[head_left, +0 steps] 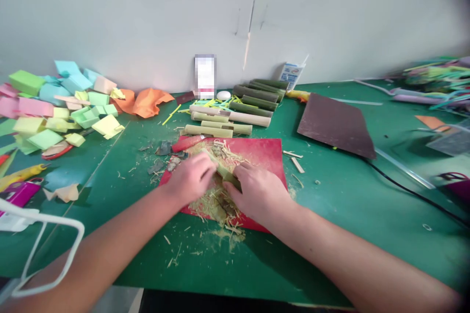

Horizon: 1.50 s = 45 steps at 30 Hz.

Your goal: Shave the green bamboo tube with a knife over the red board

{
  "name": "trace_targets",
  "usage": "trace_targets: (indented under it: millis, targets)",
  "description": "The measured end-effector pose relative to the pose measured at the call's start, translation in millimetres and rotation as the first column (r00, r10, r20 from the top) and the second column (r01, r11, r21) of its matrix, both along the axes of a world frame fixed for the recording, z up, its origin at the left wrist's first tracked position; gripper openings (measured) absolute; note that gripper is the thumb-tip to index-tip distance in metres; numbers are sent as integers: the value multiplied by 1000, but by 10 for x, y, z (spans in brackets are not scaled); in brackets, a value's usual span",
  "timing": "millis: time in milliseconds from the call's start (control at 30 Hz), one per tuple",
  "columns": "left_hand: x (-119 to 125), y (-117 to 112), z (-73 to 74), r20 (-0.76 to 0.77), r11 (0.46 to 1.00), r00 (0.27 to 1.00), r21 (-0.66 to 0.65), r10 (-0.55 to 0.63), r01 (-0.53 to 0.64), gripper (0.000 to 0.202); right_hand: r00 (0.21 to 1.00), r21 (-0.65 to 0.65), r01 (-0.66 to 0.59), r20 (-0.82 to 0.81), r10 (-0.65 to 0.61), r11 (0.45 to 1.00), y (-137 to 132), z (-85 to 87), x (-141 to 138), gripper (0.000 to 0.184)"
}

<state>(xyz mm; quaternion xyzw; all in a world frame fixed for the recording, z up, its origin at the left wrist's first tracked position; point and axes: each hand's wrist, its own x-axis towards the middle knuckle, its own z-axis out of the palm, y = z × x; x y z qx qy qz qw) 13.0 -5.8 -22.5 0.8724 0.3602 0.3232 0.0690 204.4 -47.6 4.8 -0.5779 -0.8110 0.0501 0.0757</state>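
Observation:
My left hand (190,177) and my right hand (259,190) are both closed around a short green bamboo piece (226,174) over a red cutting mat (265,152). The left hand is blurred by motion at the piece's upper end. Pale shavings (216,204) lie heaped on the mat under and around the hands. Several cut bamboo tubes (235,117) lie in a row just behind the mat, some pale and peeled, some dark green.
Folded coloured paper boxes (55,107) and orange paper (143,101) fill the back left of the green table (341,195). A brown sheet (336,124) lies right of the mat, with a black cable (411,191) beyond. Coloured straws (436,83) sit far right. A white wire frame (40,244) stands near left.

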Motion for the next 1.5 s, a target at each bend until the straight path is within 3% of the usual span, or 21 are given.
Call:
trace_targets:
  millis: [67,200,333,467,600,733,900,1067,1200,1367,1500]
  targets:
    - [1,6,0,-14,998,999,-32,-52,52,14,1000,-2,1,-3,-1,1000,-1,3,-1,23]
    - [-12,21,4,33,995,995,48,89,-91,19,1000,6,-8,15,8,1000,-14,-2,-9,23]
    - [-12,-19,15,-37,998,999,-46,-37,35,14,999,10,-38,3,38,999,-29,-2,-20,18]
    - [11,-60,25,5,993,994,43,112,-112,20,1000,-5,-25,-13,25,1000,-25,3,-24,18]
    - [73,-107,38,-85,998,996,-50,-30,26,17,999,-9,-40,-26,40,999,-15,-16,-16,15]
    - [70,-76,41,-14,997,997,12,80,-80,18,999,-2,-23,-34,23,1000,-10,-28,-13,18]
    - [107,-133,22,-58,996,998,-85,-35,30,15,998,-21,-35,-46,34,999,1,-22,-13,15]
    - [105,-145,14,5,997,998,14,70,-70,18,999,-1,-25,-47,25,1000,5,-33,3,19]
    - [105,-139,-2,-53,996,997,-65,-64,60,16,998,1,-33,-53,33,999,2,-35,6,15]
    - [5,-54,-10,53,996,995,38,81,-83,17,999,3,-30,-36,30,1000,2,-25,0,20]
    - [15,-76,0,-22,998,998,-40,-58,58,13,999,-1,-22,-33,21,1000,4,-18,2,18]
